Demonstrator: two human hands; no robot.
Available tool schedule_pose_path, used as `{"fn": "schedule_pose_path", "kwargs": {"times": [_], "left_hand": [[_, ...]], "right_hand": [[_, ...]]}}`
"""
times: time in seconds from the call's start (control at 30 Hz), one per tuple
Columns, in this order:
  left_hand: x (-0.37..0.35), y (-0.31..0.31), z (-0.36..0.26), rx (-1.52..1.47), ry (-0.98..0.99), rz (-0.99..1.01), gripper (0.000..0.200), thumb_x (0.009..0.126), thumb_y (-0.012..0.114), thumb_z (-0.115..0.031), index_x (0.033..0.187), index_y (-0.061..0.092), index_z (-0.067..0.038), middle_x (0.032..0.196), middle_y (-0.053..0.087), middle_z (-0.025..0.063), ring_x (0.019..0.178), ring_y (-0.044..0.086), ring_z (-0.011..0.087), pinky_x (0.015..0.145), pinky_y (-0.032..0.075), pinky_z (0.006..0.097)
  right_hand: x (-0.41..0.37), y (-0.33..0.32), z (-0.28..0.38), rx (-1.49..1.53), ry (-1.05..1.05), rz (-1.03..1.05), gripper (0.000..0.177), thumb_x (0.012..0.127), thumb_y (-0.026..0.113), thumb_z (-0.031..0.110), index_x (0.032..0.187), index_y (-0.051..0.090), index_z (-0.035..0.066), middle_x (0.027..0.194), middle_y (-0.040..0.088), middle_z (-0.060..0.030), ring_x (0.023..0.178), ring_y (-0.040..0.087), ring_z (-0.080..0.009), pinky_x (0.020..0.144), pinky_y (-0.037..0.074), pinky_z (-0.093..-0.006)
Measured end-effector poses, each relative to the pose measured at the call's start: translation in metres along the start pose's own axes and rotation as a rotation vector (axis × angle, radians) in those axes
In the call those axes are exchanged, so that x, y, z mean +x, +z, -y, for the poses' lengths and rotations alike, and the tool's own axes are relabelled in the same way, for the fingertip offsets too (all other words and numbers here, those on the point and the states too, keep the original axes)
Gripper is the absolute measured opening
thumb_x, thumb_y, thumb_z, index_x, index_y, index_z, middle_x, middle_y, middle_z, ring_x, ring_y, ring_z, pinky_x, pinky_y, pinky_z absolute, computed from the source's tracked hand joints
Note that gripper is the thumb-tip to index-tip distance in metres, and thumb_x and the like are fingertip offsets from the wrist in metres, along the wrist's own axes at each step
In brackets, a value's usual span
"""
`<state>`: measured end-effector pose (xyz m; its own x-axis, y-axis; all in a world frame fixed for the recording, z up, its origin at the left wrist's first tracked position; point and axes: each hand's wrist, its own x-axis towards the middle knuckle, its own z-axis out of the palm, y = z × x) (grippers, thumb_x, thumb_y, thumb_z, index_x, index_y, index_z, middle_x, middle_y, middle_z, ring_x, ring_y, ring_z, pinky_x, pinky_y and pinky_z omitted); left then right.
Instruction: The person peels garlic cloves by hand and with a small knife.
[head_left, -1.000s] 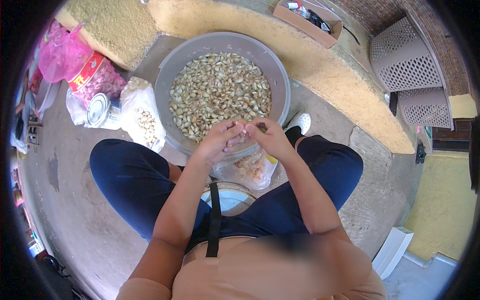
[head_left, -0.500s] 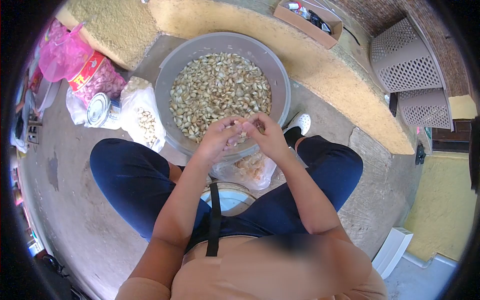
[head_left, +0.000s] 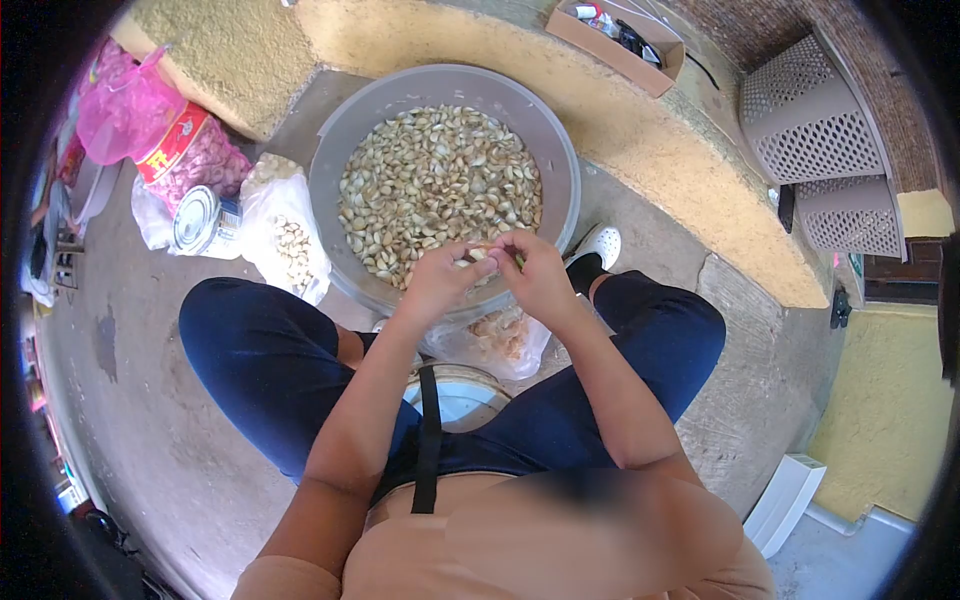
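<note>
A wide grey basin (head_left: 330,190) full of pale garlic cloves (head_left: 440,180) stands on the ground in front of my knees. My left hand (head_left: 438,282) and my right hand (head_left: 540,275) meet over its near rim. Between their fingertips they pinch one garlic clove (head_left: 478,255). A thin dark blade seems to stick out of my right hand's fingers, too small to be sure. Under my hands lies a clear plastic bag (head_left: 500,340) with peels in it.
Left of the basin lie a white bag of cloves (head_left: 285,235), a tin can (head_left: 197,220), a red-labelled bag (head_left: 195,155) and a pink bag (head_left: 120,105). A yellow curb (head_left: 640,140) runs behind, with a cardboard box (head_left: 615,35) and white lattice baskets (head_left: 815,125).
Both hands stay at the basin's near rim. The fingers have shifted slightly on the clove, with the right hand moving a little up and left.
</note>
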<state>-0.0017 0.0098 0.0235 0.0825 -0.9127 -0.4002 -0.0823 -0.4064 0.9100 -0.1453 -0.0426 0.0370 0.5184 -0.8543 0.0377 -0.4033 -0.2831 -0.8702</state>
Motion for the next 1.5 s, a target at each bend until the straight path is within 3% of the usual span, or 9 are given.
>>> {"fn": "schedule_pose_path", "kwargs": {"times": [0.17, 0.27, 0.37, 0.57, 0.67, 0.77, 1.17, 1.27, 1.5], "left_hand": [[0.004, -0.002, 0.010, -0.037, 0.089, 0.028, 0.032, 0.077, 0.063, -0.027, 0.101, 0.060, -0.006, 0.052, 0.040, -0.0061, 0.044, 0.034, 0.0028, 0.040, 0.026, 0.0179], [0.003, -0.003, 0.005, 0.005, 0.116, 0.016, 0.030, 0.077, 0.063, -0.027, 0.099, 0.060, -0.006, 0.053, 0.041, -0.0058, 0.044, 0.034, 0.0028, 0.040, 0.026, 0.0180], [0.003, -0.003, 0.006, 0.071, 0.172, 0.049, 0.029, 0.078, 0.062, -0.027, 0.097, 0.061, -0.006, 0.054, 0.042, -0.0054, 0.046, 0.035, 0.0025, 0.041, 0.027, 0.0177], [0.001, -0.006, 0.007, -0.278, -0.046, 0.146, 0.026, 0.081, 0.058, -0.024, 0.096, 0.057, -0.003, 0.057, 0.041, -0.0057, 0.047, 0.033, 0.0026, 0.039, 0.024, 0.0176], [0.003, -0.008, 0.009, -0.443, -0.112, 0.155, 0.024, 0.082, 0.056, -0.021, 0.097, 0.056, -0.002, 0.060, 0.042, -0.0047, 0.046, 0.033, 0.0029, 0.038, 0.022, 0.0173], [0.002, -0.010, 0.006, -0.436, -0.126, 0.203, 0.024, 0.083, 0.055, -0.020, 0.098, 0.055, -0.003, 0.063, 0.044, -0.0032, 0.048, 0.034, 0.0029, 0.037, 0.022, 0.0166], [-0.002, -0.012, -0.002, -0.290, -0.065, 0.277, 0.028, 0.081, 0.058, -0.024, 0.100, 0.056, -0.004, 0.056, 0.039, -0.0077, 0.044, 0.031, 0.0017, 0.039, 0.023, 0.0169], [-0.003, -0.013, -0.002, -0.012, 0.004, 0.260, 0.029, 0.081, 0.058, -0.025, 0.100, 0.057, -0.004, 0.057, 0.040, -0.0075, 0.045, 0.032, 0.0017, 0.040, 0.024, 0.0170], [-0.004, -0.009, -0.002, -0.252, -0.066, 0.249, 0.025, 0.081, 0.057, -0.026, 0.093, 0.057, -0.004, 0.056, 0.040, -0.0074, 0.044, 0.031, 0.0021, 0.039, 0.023, 0.0169]], "right_hand": [[0.001, 0.005, -0.008, -0.055, -0.126, -0.005, 0.011, 0.080, 0.053, 0.005, 0.088, 0.053, -0.002, 0.070, 0.057, -0.0097, 0.060, 0.053, -0.0134, 0.054, 0.042, -0.0265], [-0.001, 0.007, -0.004, 0.093, 0.075, 0.007, 0.010, 0.082, 0.052, 0.007, 0.088, 0.051, -0.001, 0.068, 0.055, -0.0072, 0.053, 0.051, -0.0102, 0.047, 0.040, -0.0249], [0.002, 0.007, -0.010, 0.167, 0.214, -0.062, 0.010, 0.081, 0.052, 0.008, 0.086, 0.054, -0.001, 0.068, 0.057, -0.0107, 0.058, 0.053, -0.0180, 0.055, 0.042, -0.0294], [0.004, -0.006, -0.007, 0.482, 0.417, 0.187, 0.018, 0.079, 0.058, 0.011, 0.090, 0.055, -0.002, 0.064, 0.053, -0.0054, 0.053, 0.049, -0.0100, 0.051, 0.041, -0.0263], [0.004, -0.014, 0.012, 0.355, 0.399, 0.232, 0.019, 0.080, 0.058, 0.013, 0.094, 0.057, 0.000, 0.068, 0.054, -0.0020, 0.052, 0.046, -0.0076, 0.047, 0.039, -0.0229], [0.001, -0.010, -0.003, 0.038, 0.024, 0.096, 0.016, 0.076, 0.061, 0.012, 0.088, 0.060, 0.000, 0.072, 0.058, -0.0044, 0.060, 0.052, -0.0121, 0.054, 0.041, -0.0255], [-0.001, -0.006, 0.004, -0.060, 0.001, 0.013, 0.017, 0.073, 0.060, 0.012, 0.084, 0.059, 0.000, 0.076, 0.060, -0.0098, 0.065, 0.056, -0.0155, 0.058, 0.043, -0.0257], [-0.001, 0.001, -0.001, 0.034, 0.149, -0.076, 0.018, 0.074, 0.059, 0.012, 0.086, 0.058, -0.002, 0.074, 0.060, -0.0084, 0.065, 0.056, -0.0122, 0.059, 0.043, -0.0242], [0.002, -0.004, -0.006, 0.220, 0.189, -0.056, 0.016, 0.075, 0.058, 0.011, 0.084, 0.058, -0.003, 0.068, 0.061, -0.0086, 0.062, 0.057, -0.0125, 0.058, 0.045, -0.0250]]}}
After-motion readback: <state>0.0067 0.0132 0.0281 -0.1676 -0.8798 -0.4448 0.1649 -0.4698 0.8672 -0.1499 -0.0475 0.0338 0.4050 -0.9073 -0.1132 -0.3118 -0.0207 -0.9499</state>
